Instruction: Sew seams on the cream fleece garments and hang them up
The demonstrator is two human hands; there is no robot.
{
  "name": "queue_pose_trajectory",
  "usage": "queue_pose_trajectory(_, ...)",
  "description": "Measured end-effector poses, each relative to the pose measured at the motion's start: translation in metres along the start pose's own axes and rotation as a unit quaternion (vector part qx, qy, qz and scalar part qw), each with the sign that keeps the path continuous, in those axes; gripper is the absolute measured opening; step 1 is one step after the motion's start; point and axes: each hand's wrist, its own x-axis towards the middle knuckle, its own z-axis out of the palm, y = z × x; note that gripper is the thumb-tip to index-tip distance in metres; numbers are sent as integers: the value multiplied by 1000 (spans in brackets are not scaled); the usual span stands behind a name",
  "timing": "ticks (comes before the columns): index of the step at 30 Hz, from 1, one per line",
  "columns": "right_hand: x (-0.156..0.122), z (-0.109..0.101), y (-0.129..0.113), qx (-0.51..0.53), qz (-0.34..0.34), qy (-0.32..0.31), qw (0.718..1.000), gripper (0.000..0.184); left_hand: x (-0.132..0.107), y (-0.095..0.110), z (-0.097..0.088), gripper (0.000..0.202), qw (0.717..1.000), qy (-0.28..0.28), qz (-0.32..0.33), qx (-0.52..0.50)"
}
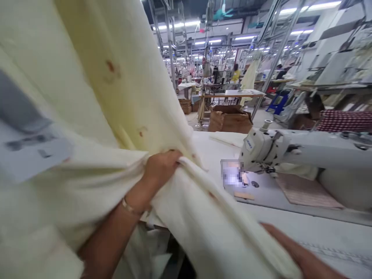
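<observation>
A large pale yellow fabric [197, 217] with small reddish printed marks fills the left side and hangs down across the middle. My left hand [161, 166], with a bracelet at the wrist, is closed on a bunched edge of it. From there a folded edge runs down to the lower right, where my right hand [293, 248] holds it; its fingertips are behind the cloth and the hand is blurred. To the right stands a white sewing machine [261, 151], its lit needle area apart from both hands. A paper label [37, 149] marked L is at the far left.
The white sewing table [290, 217] extends under the machine. A striped pinkish cloth [308, 190] lies beneath the machine arm. Beyond the table are a cardboard box [229, 119], a blue stool [277, 102], metal poles and other workstations.
</observation>
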Motion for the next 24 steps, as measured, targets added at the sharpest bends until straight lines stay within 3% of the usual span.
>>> queue_pose_trajectory(2, -2, -49, 20, -155, 49, 60, 985, 65, 2, -20, 32, 22, 999, -13, -34, 8)
queue_pose_trajectory(3, -3, -69, 29, -234, 64, 116, 963, 63, -3, -24, 44, 26, 999, -7, -51, 11)
queue_pose_trajectory(4, -4, -85, 35, -316, 52, 194, 927, 60, -11, -23, 54, 30, 998, 4, -62, 14)
queue_pose_trajectory(6, -7, -98, 41, -412, -26, 287, 865, 48, -36, -11, 62, 35, 999, 35, -38, -9)
queue_pose_trajectory(7, -8, -98, 42, -427, -73, 296, 851, 42, -51, -2, 61, 34, 998, 53, -7, -37)
queue_pose_trajectory(10, -4, -81, 41, -411, -171, 249, 860, 31, -98, 32, 47, 26, 986, 90, 61, -125)
queue_pose_trajectory(13, 16, -68, 50, -415, -187, 243, 856, 36, -131, 61, 31, 25, 976, 177, 71, -109)
queue_pose_trajectory(14, 24, -66, 54, -423, -179, 240, 855, 38, -137, 68, 29, 26, 975, 175, 95, -102)
queue_pose_trajectory(17, 46, -63, 60, -450, -151, 222, 852, 32, -139, 76, 32, 24, 986, 49, 145, -59)
queue_pose_trajectory(19, 51, -60, 54, -457, -159, 214, 849, 23, -136, 72, 38, 42, 992, -34, 123, -6)
queue_pose_trajectory(21, 44, -55, 42, -441, -202, 190, 853, 14, -136, 64, 43, 68, 994, -61, 90, 12)
queue_pose_trajectory(22, 37, -51, 37, -424, -224, 176, 860, 12, -137, 60, 44, 71, 995, -65, 74, 0)
queue_pose_trajectory(24, 19, -42, 30, -373, -239, 143, 885, 11, -140, 57, 43, 54, 996, -62, 37, -45)
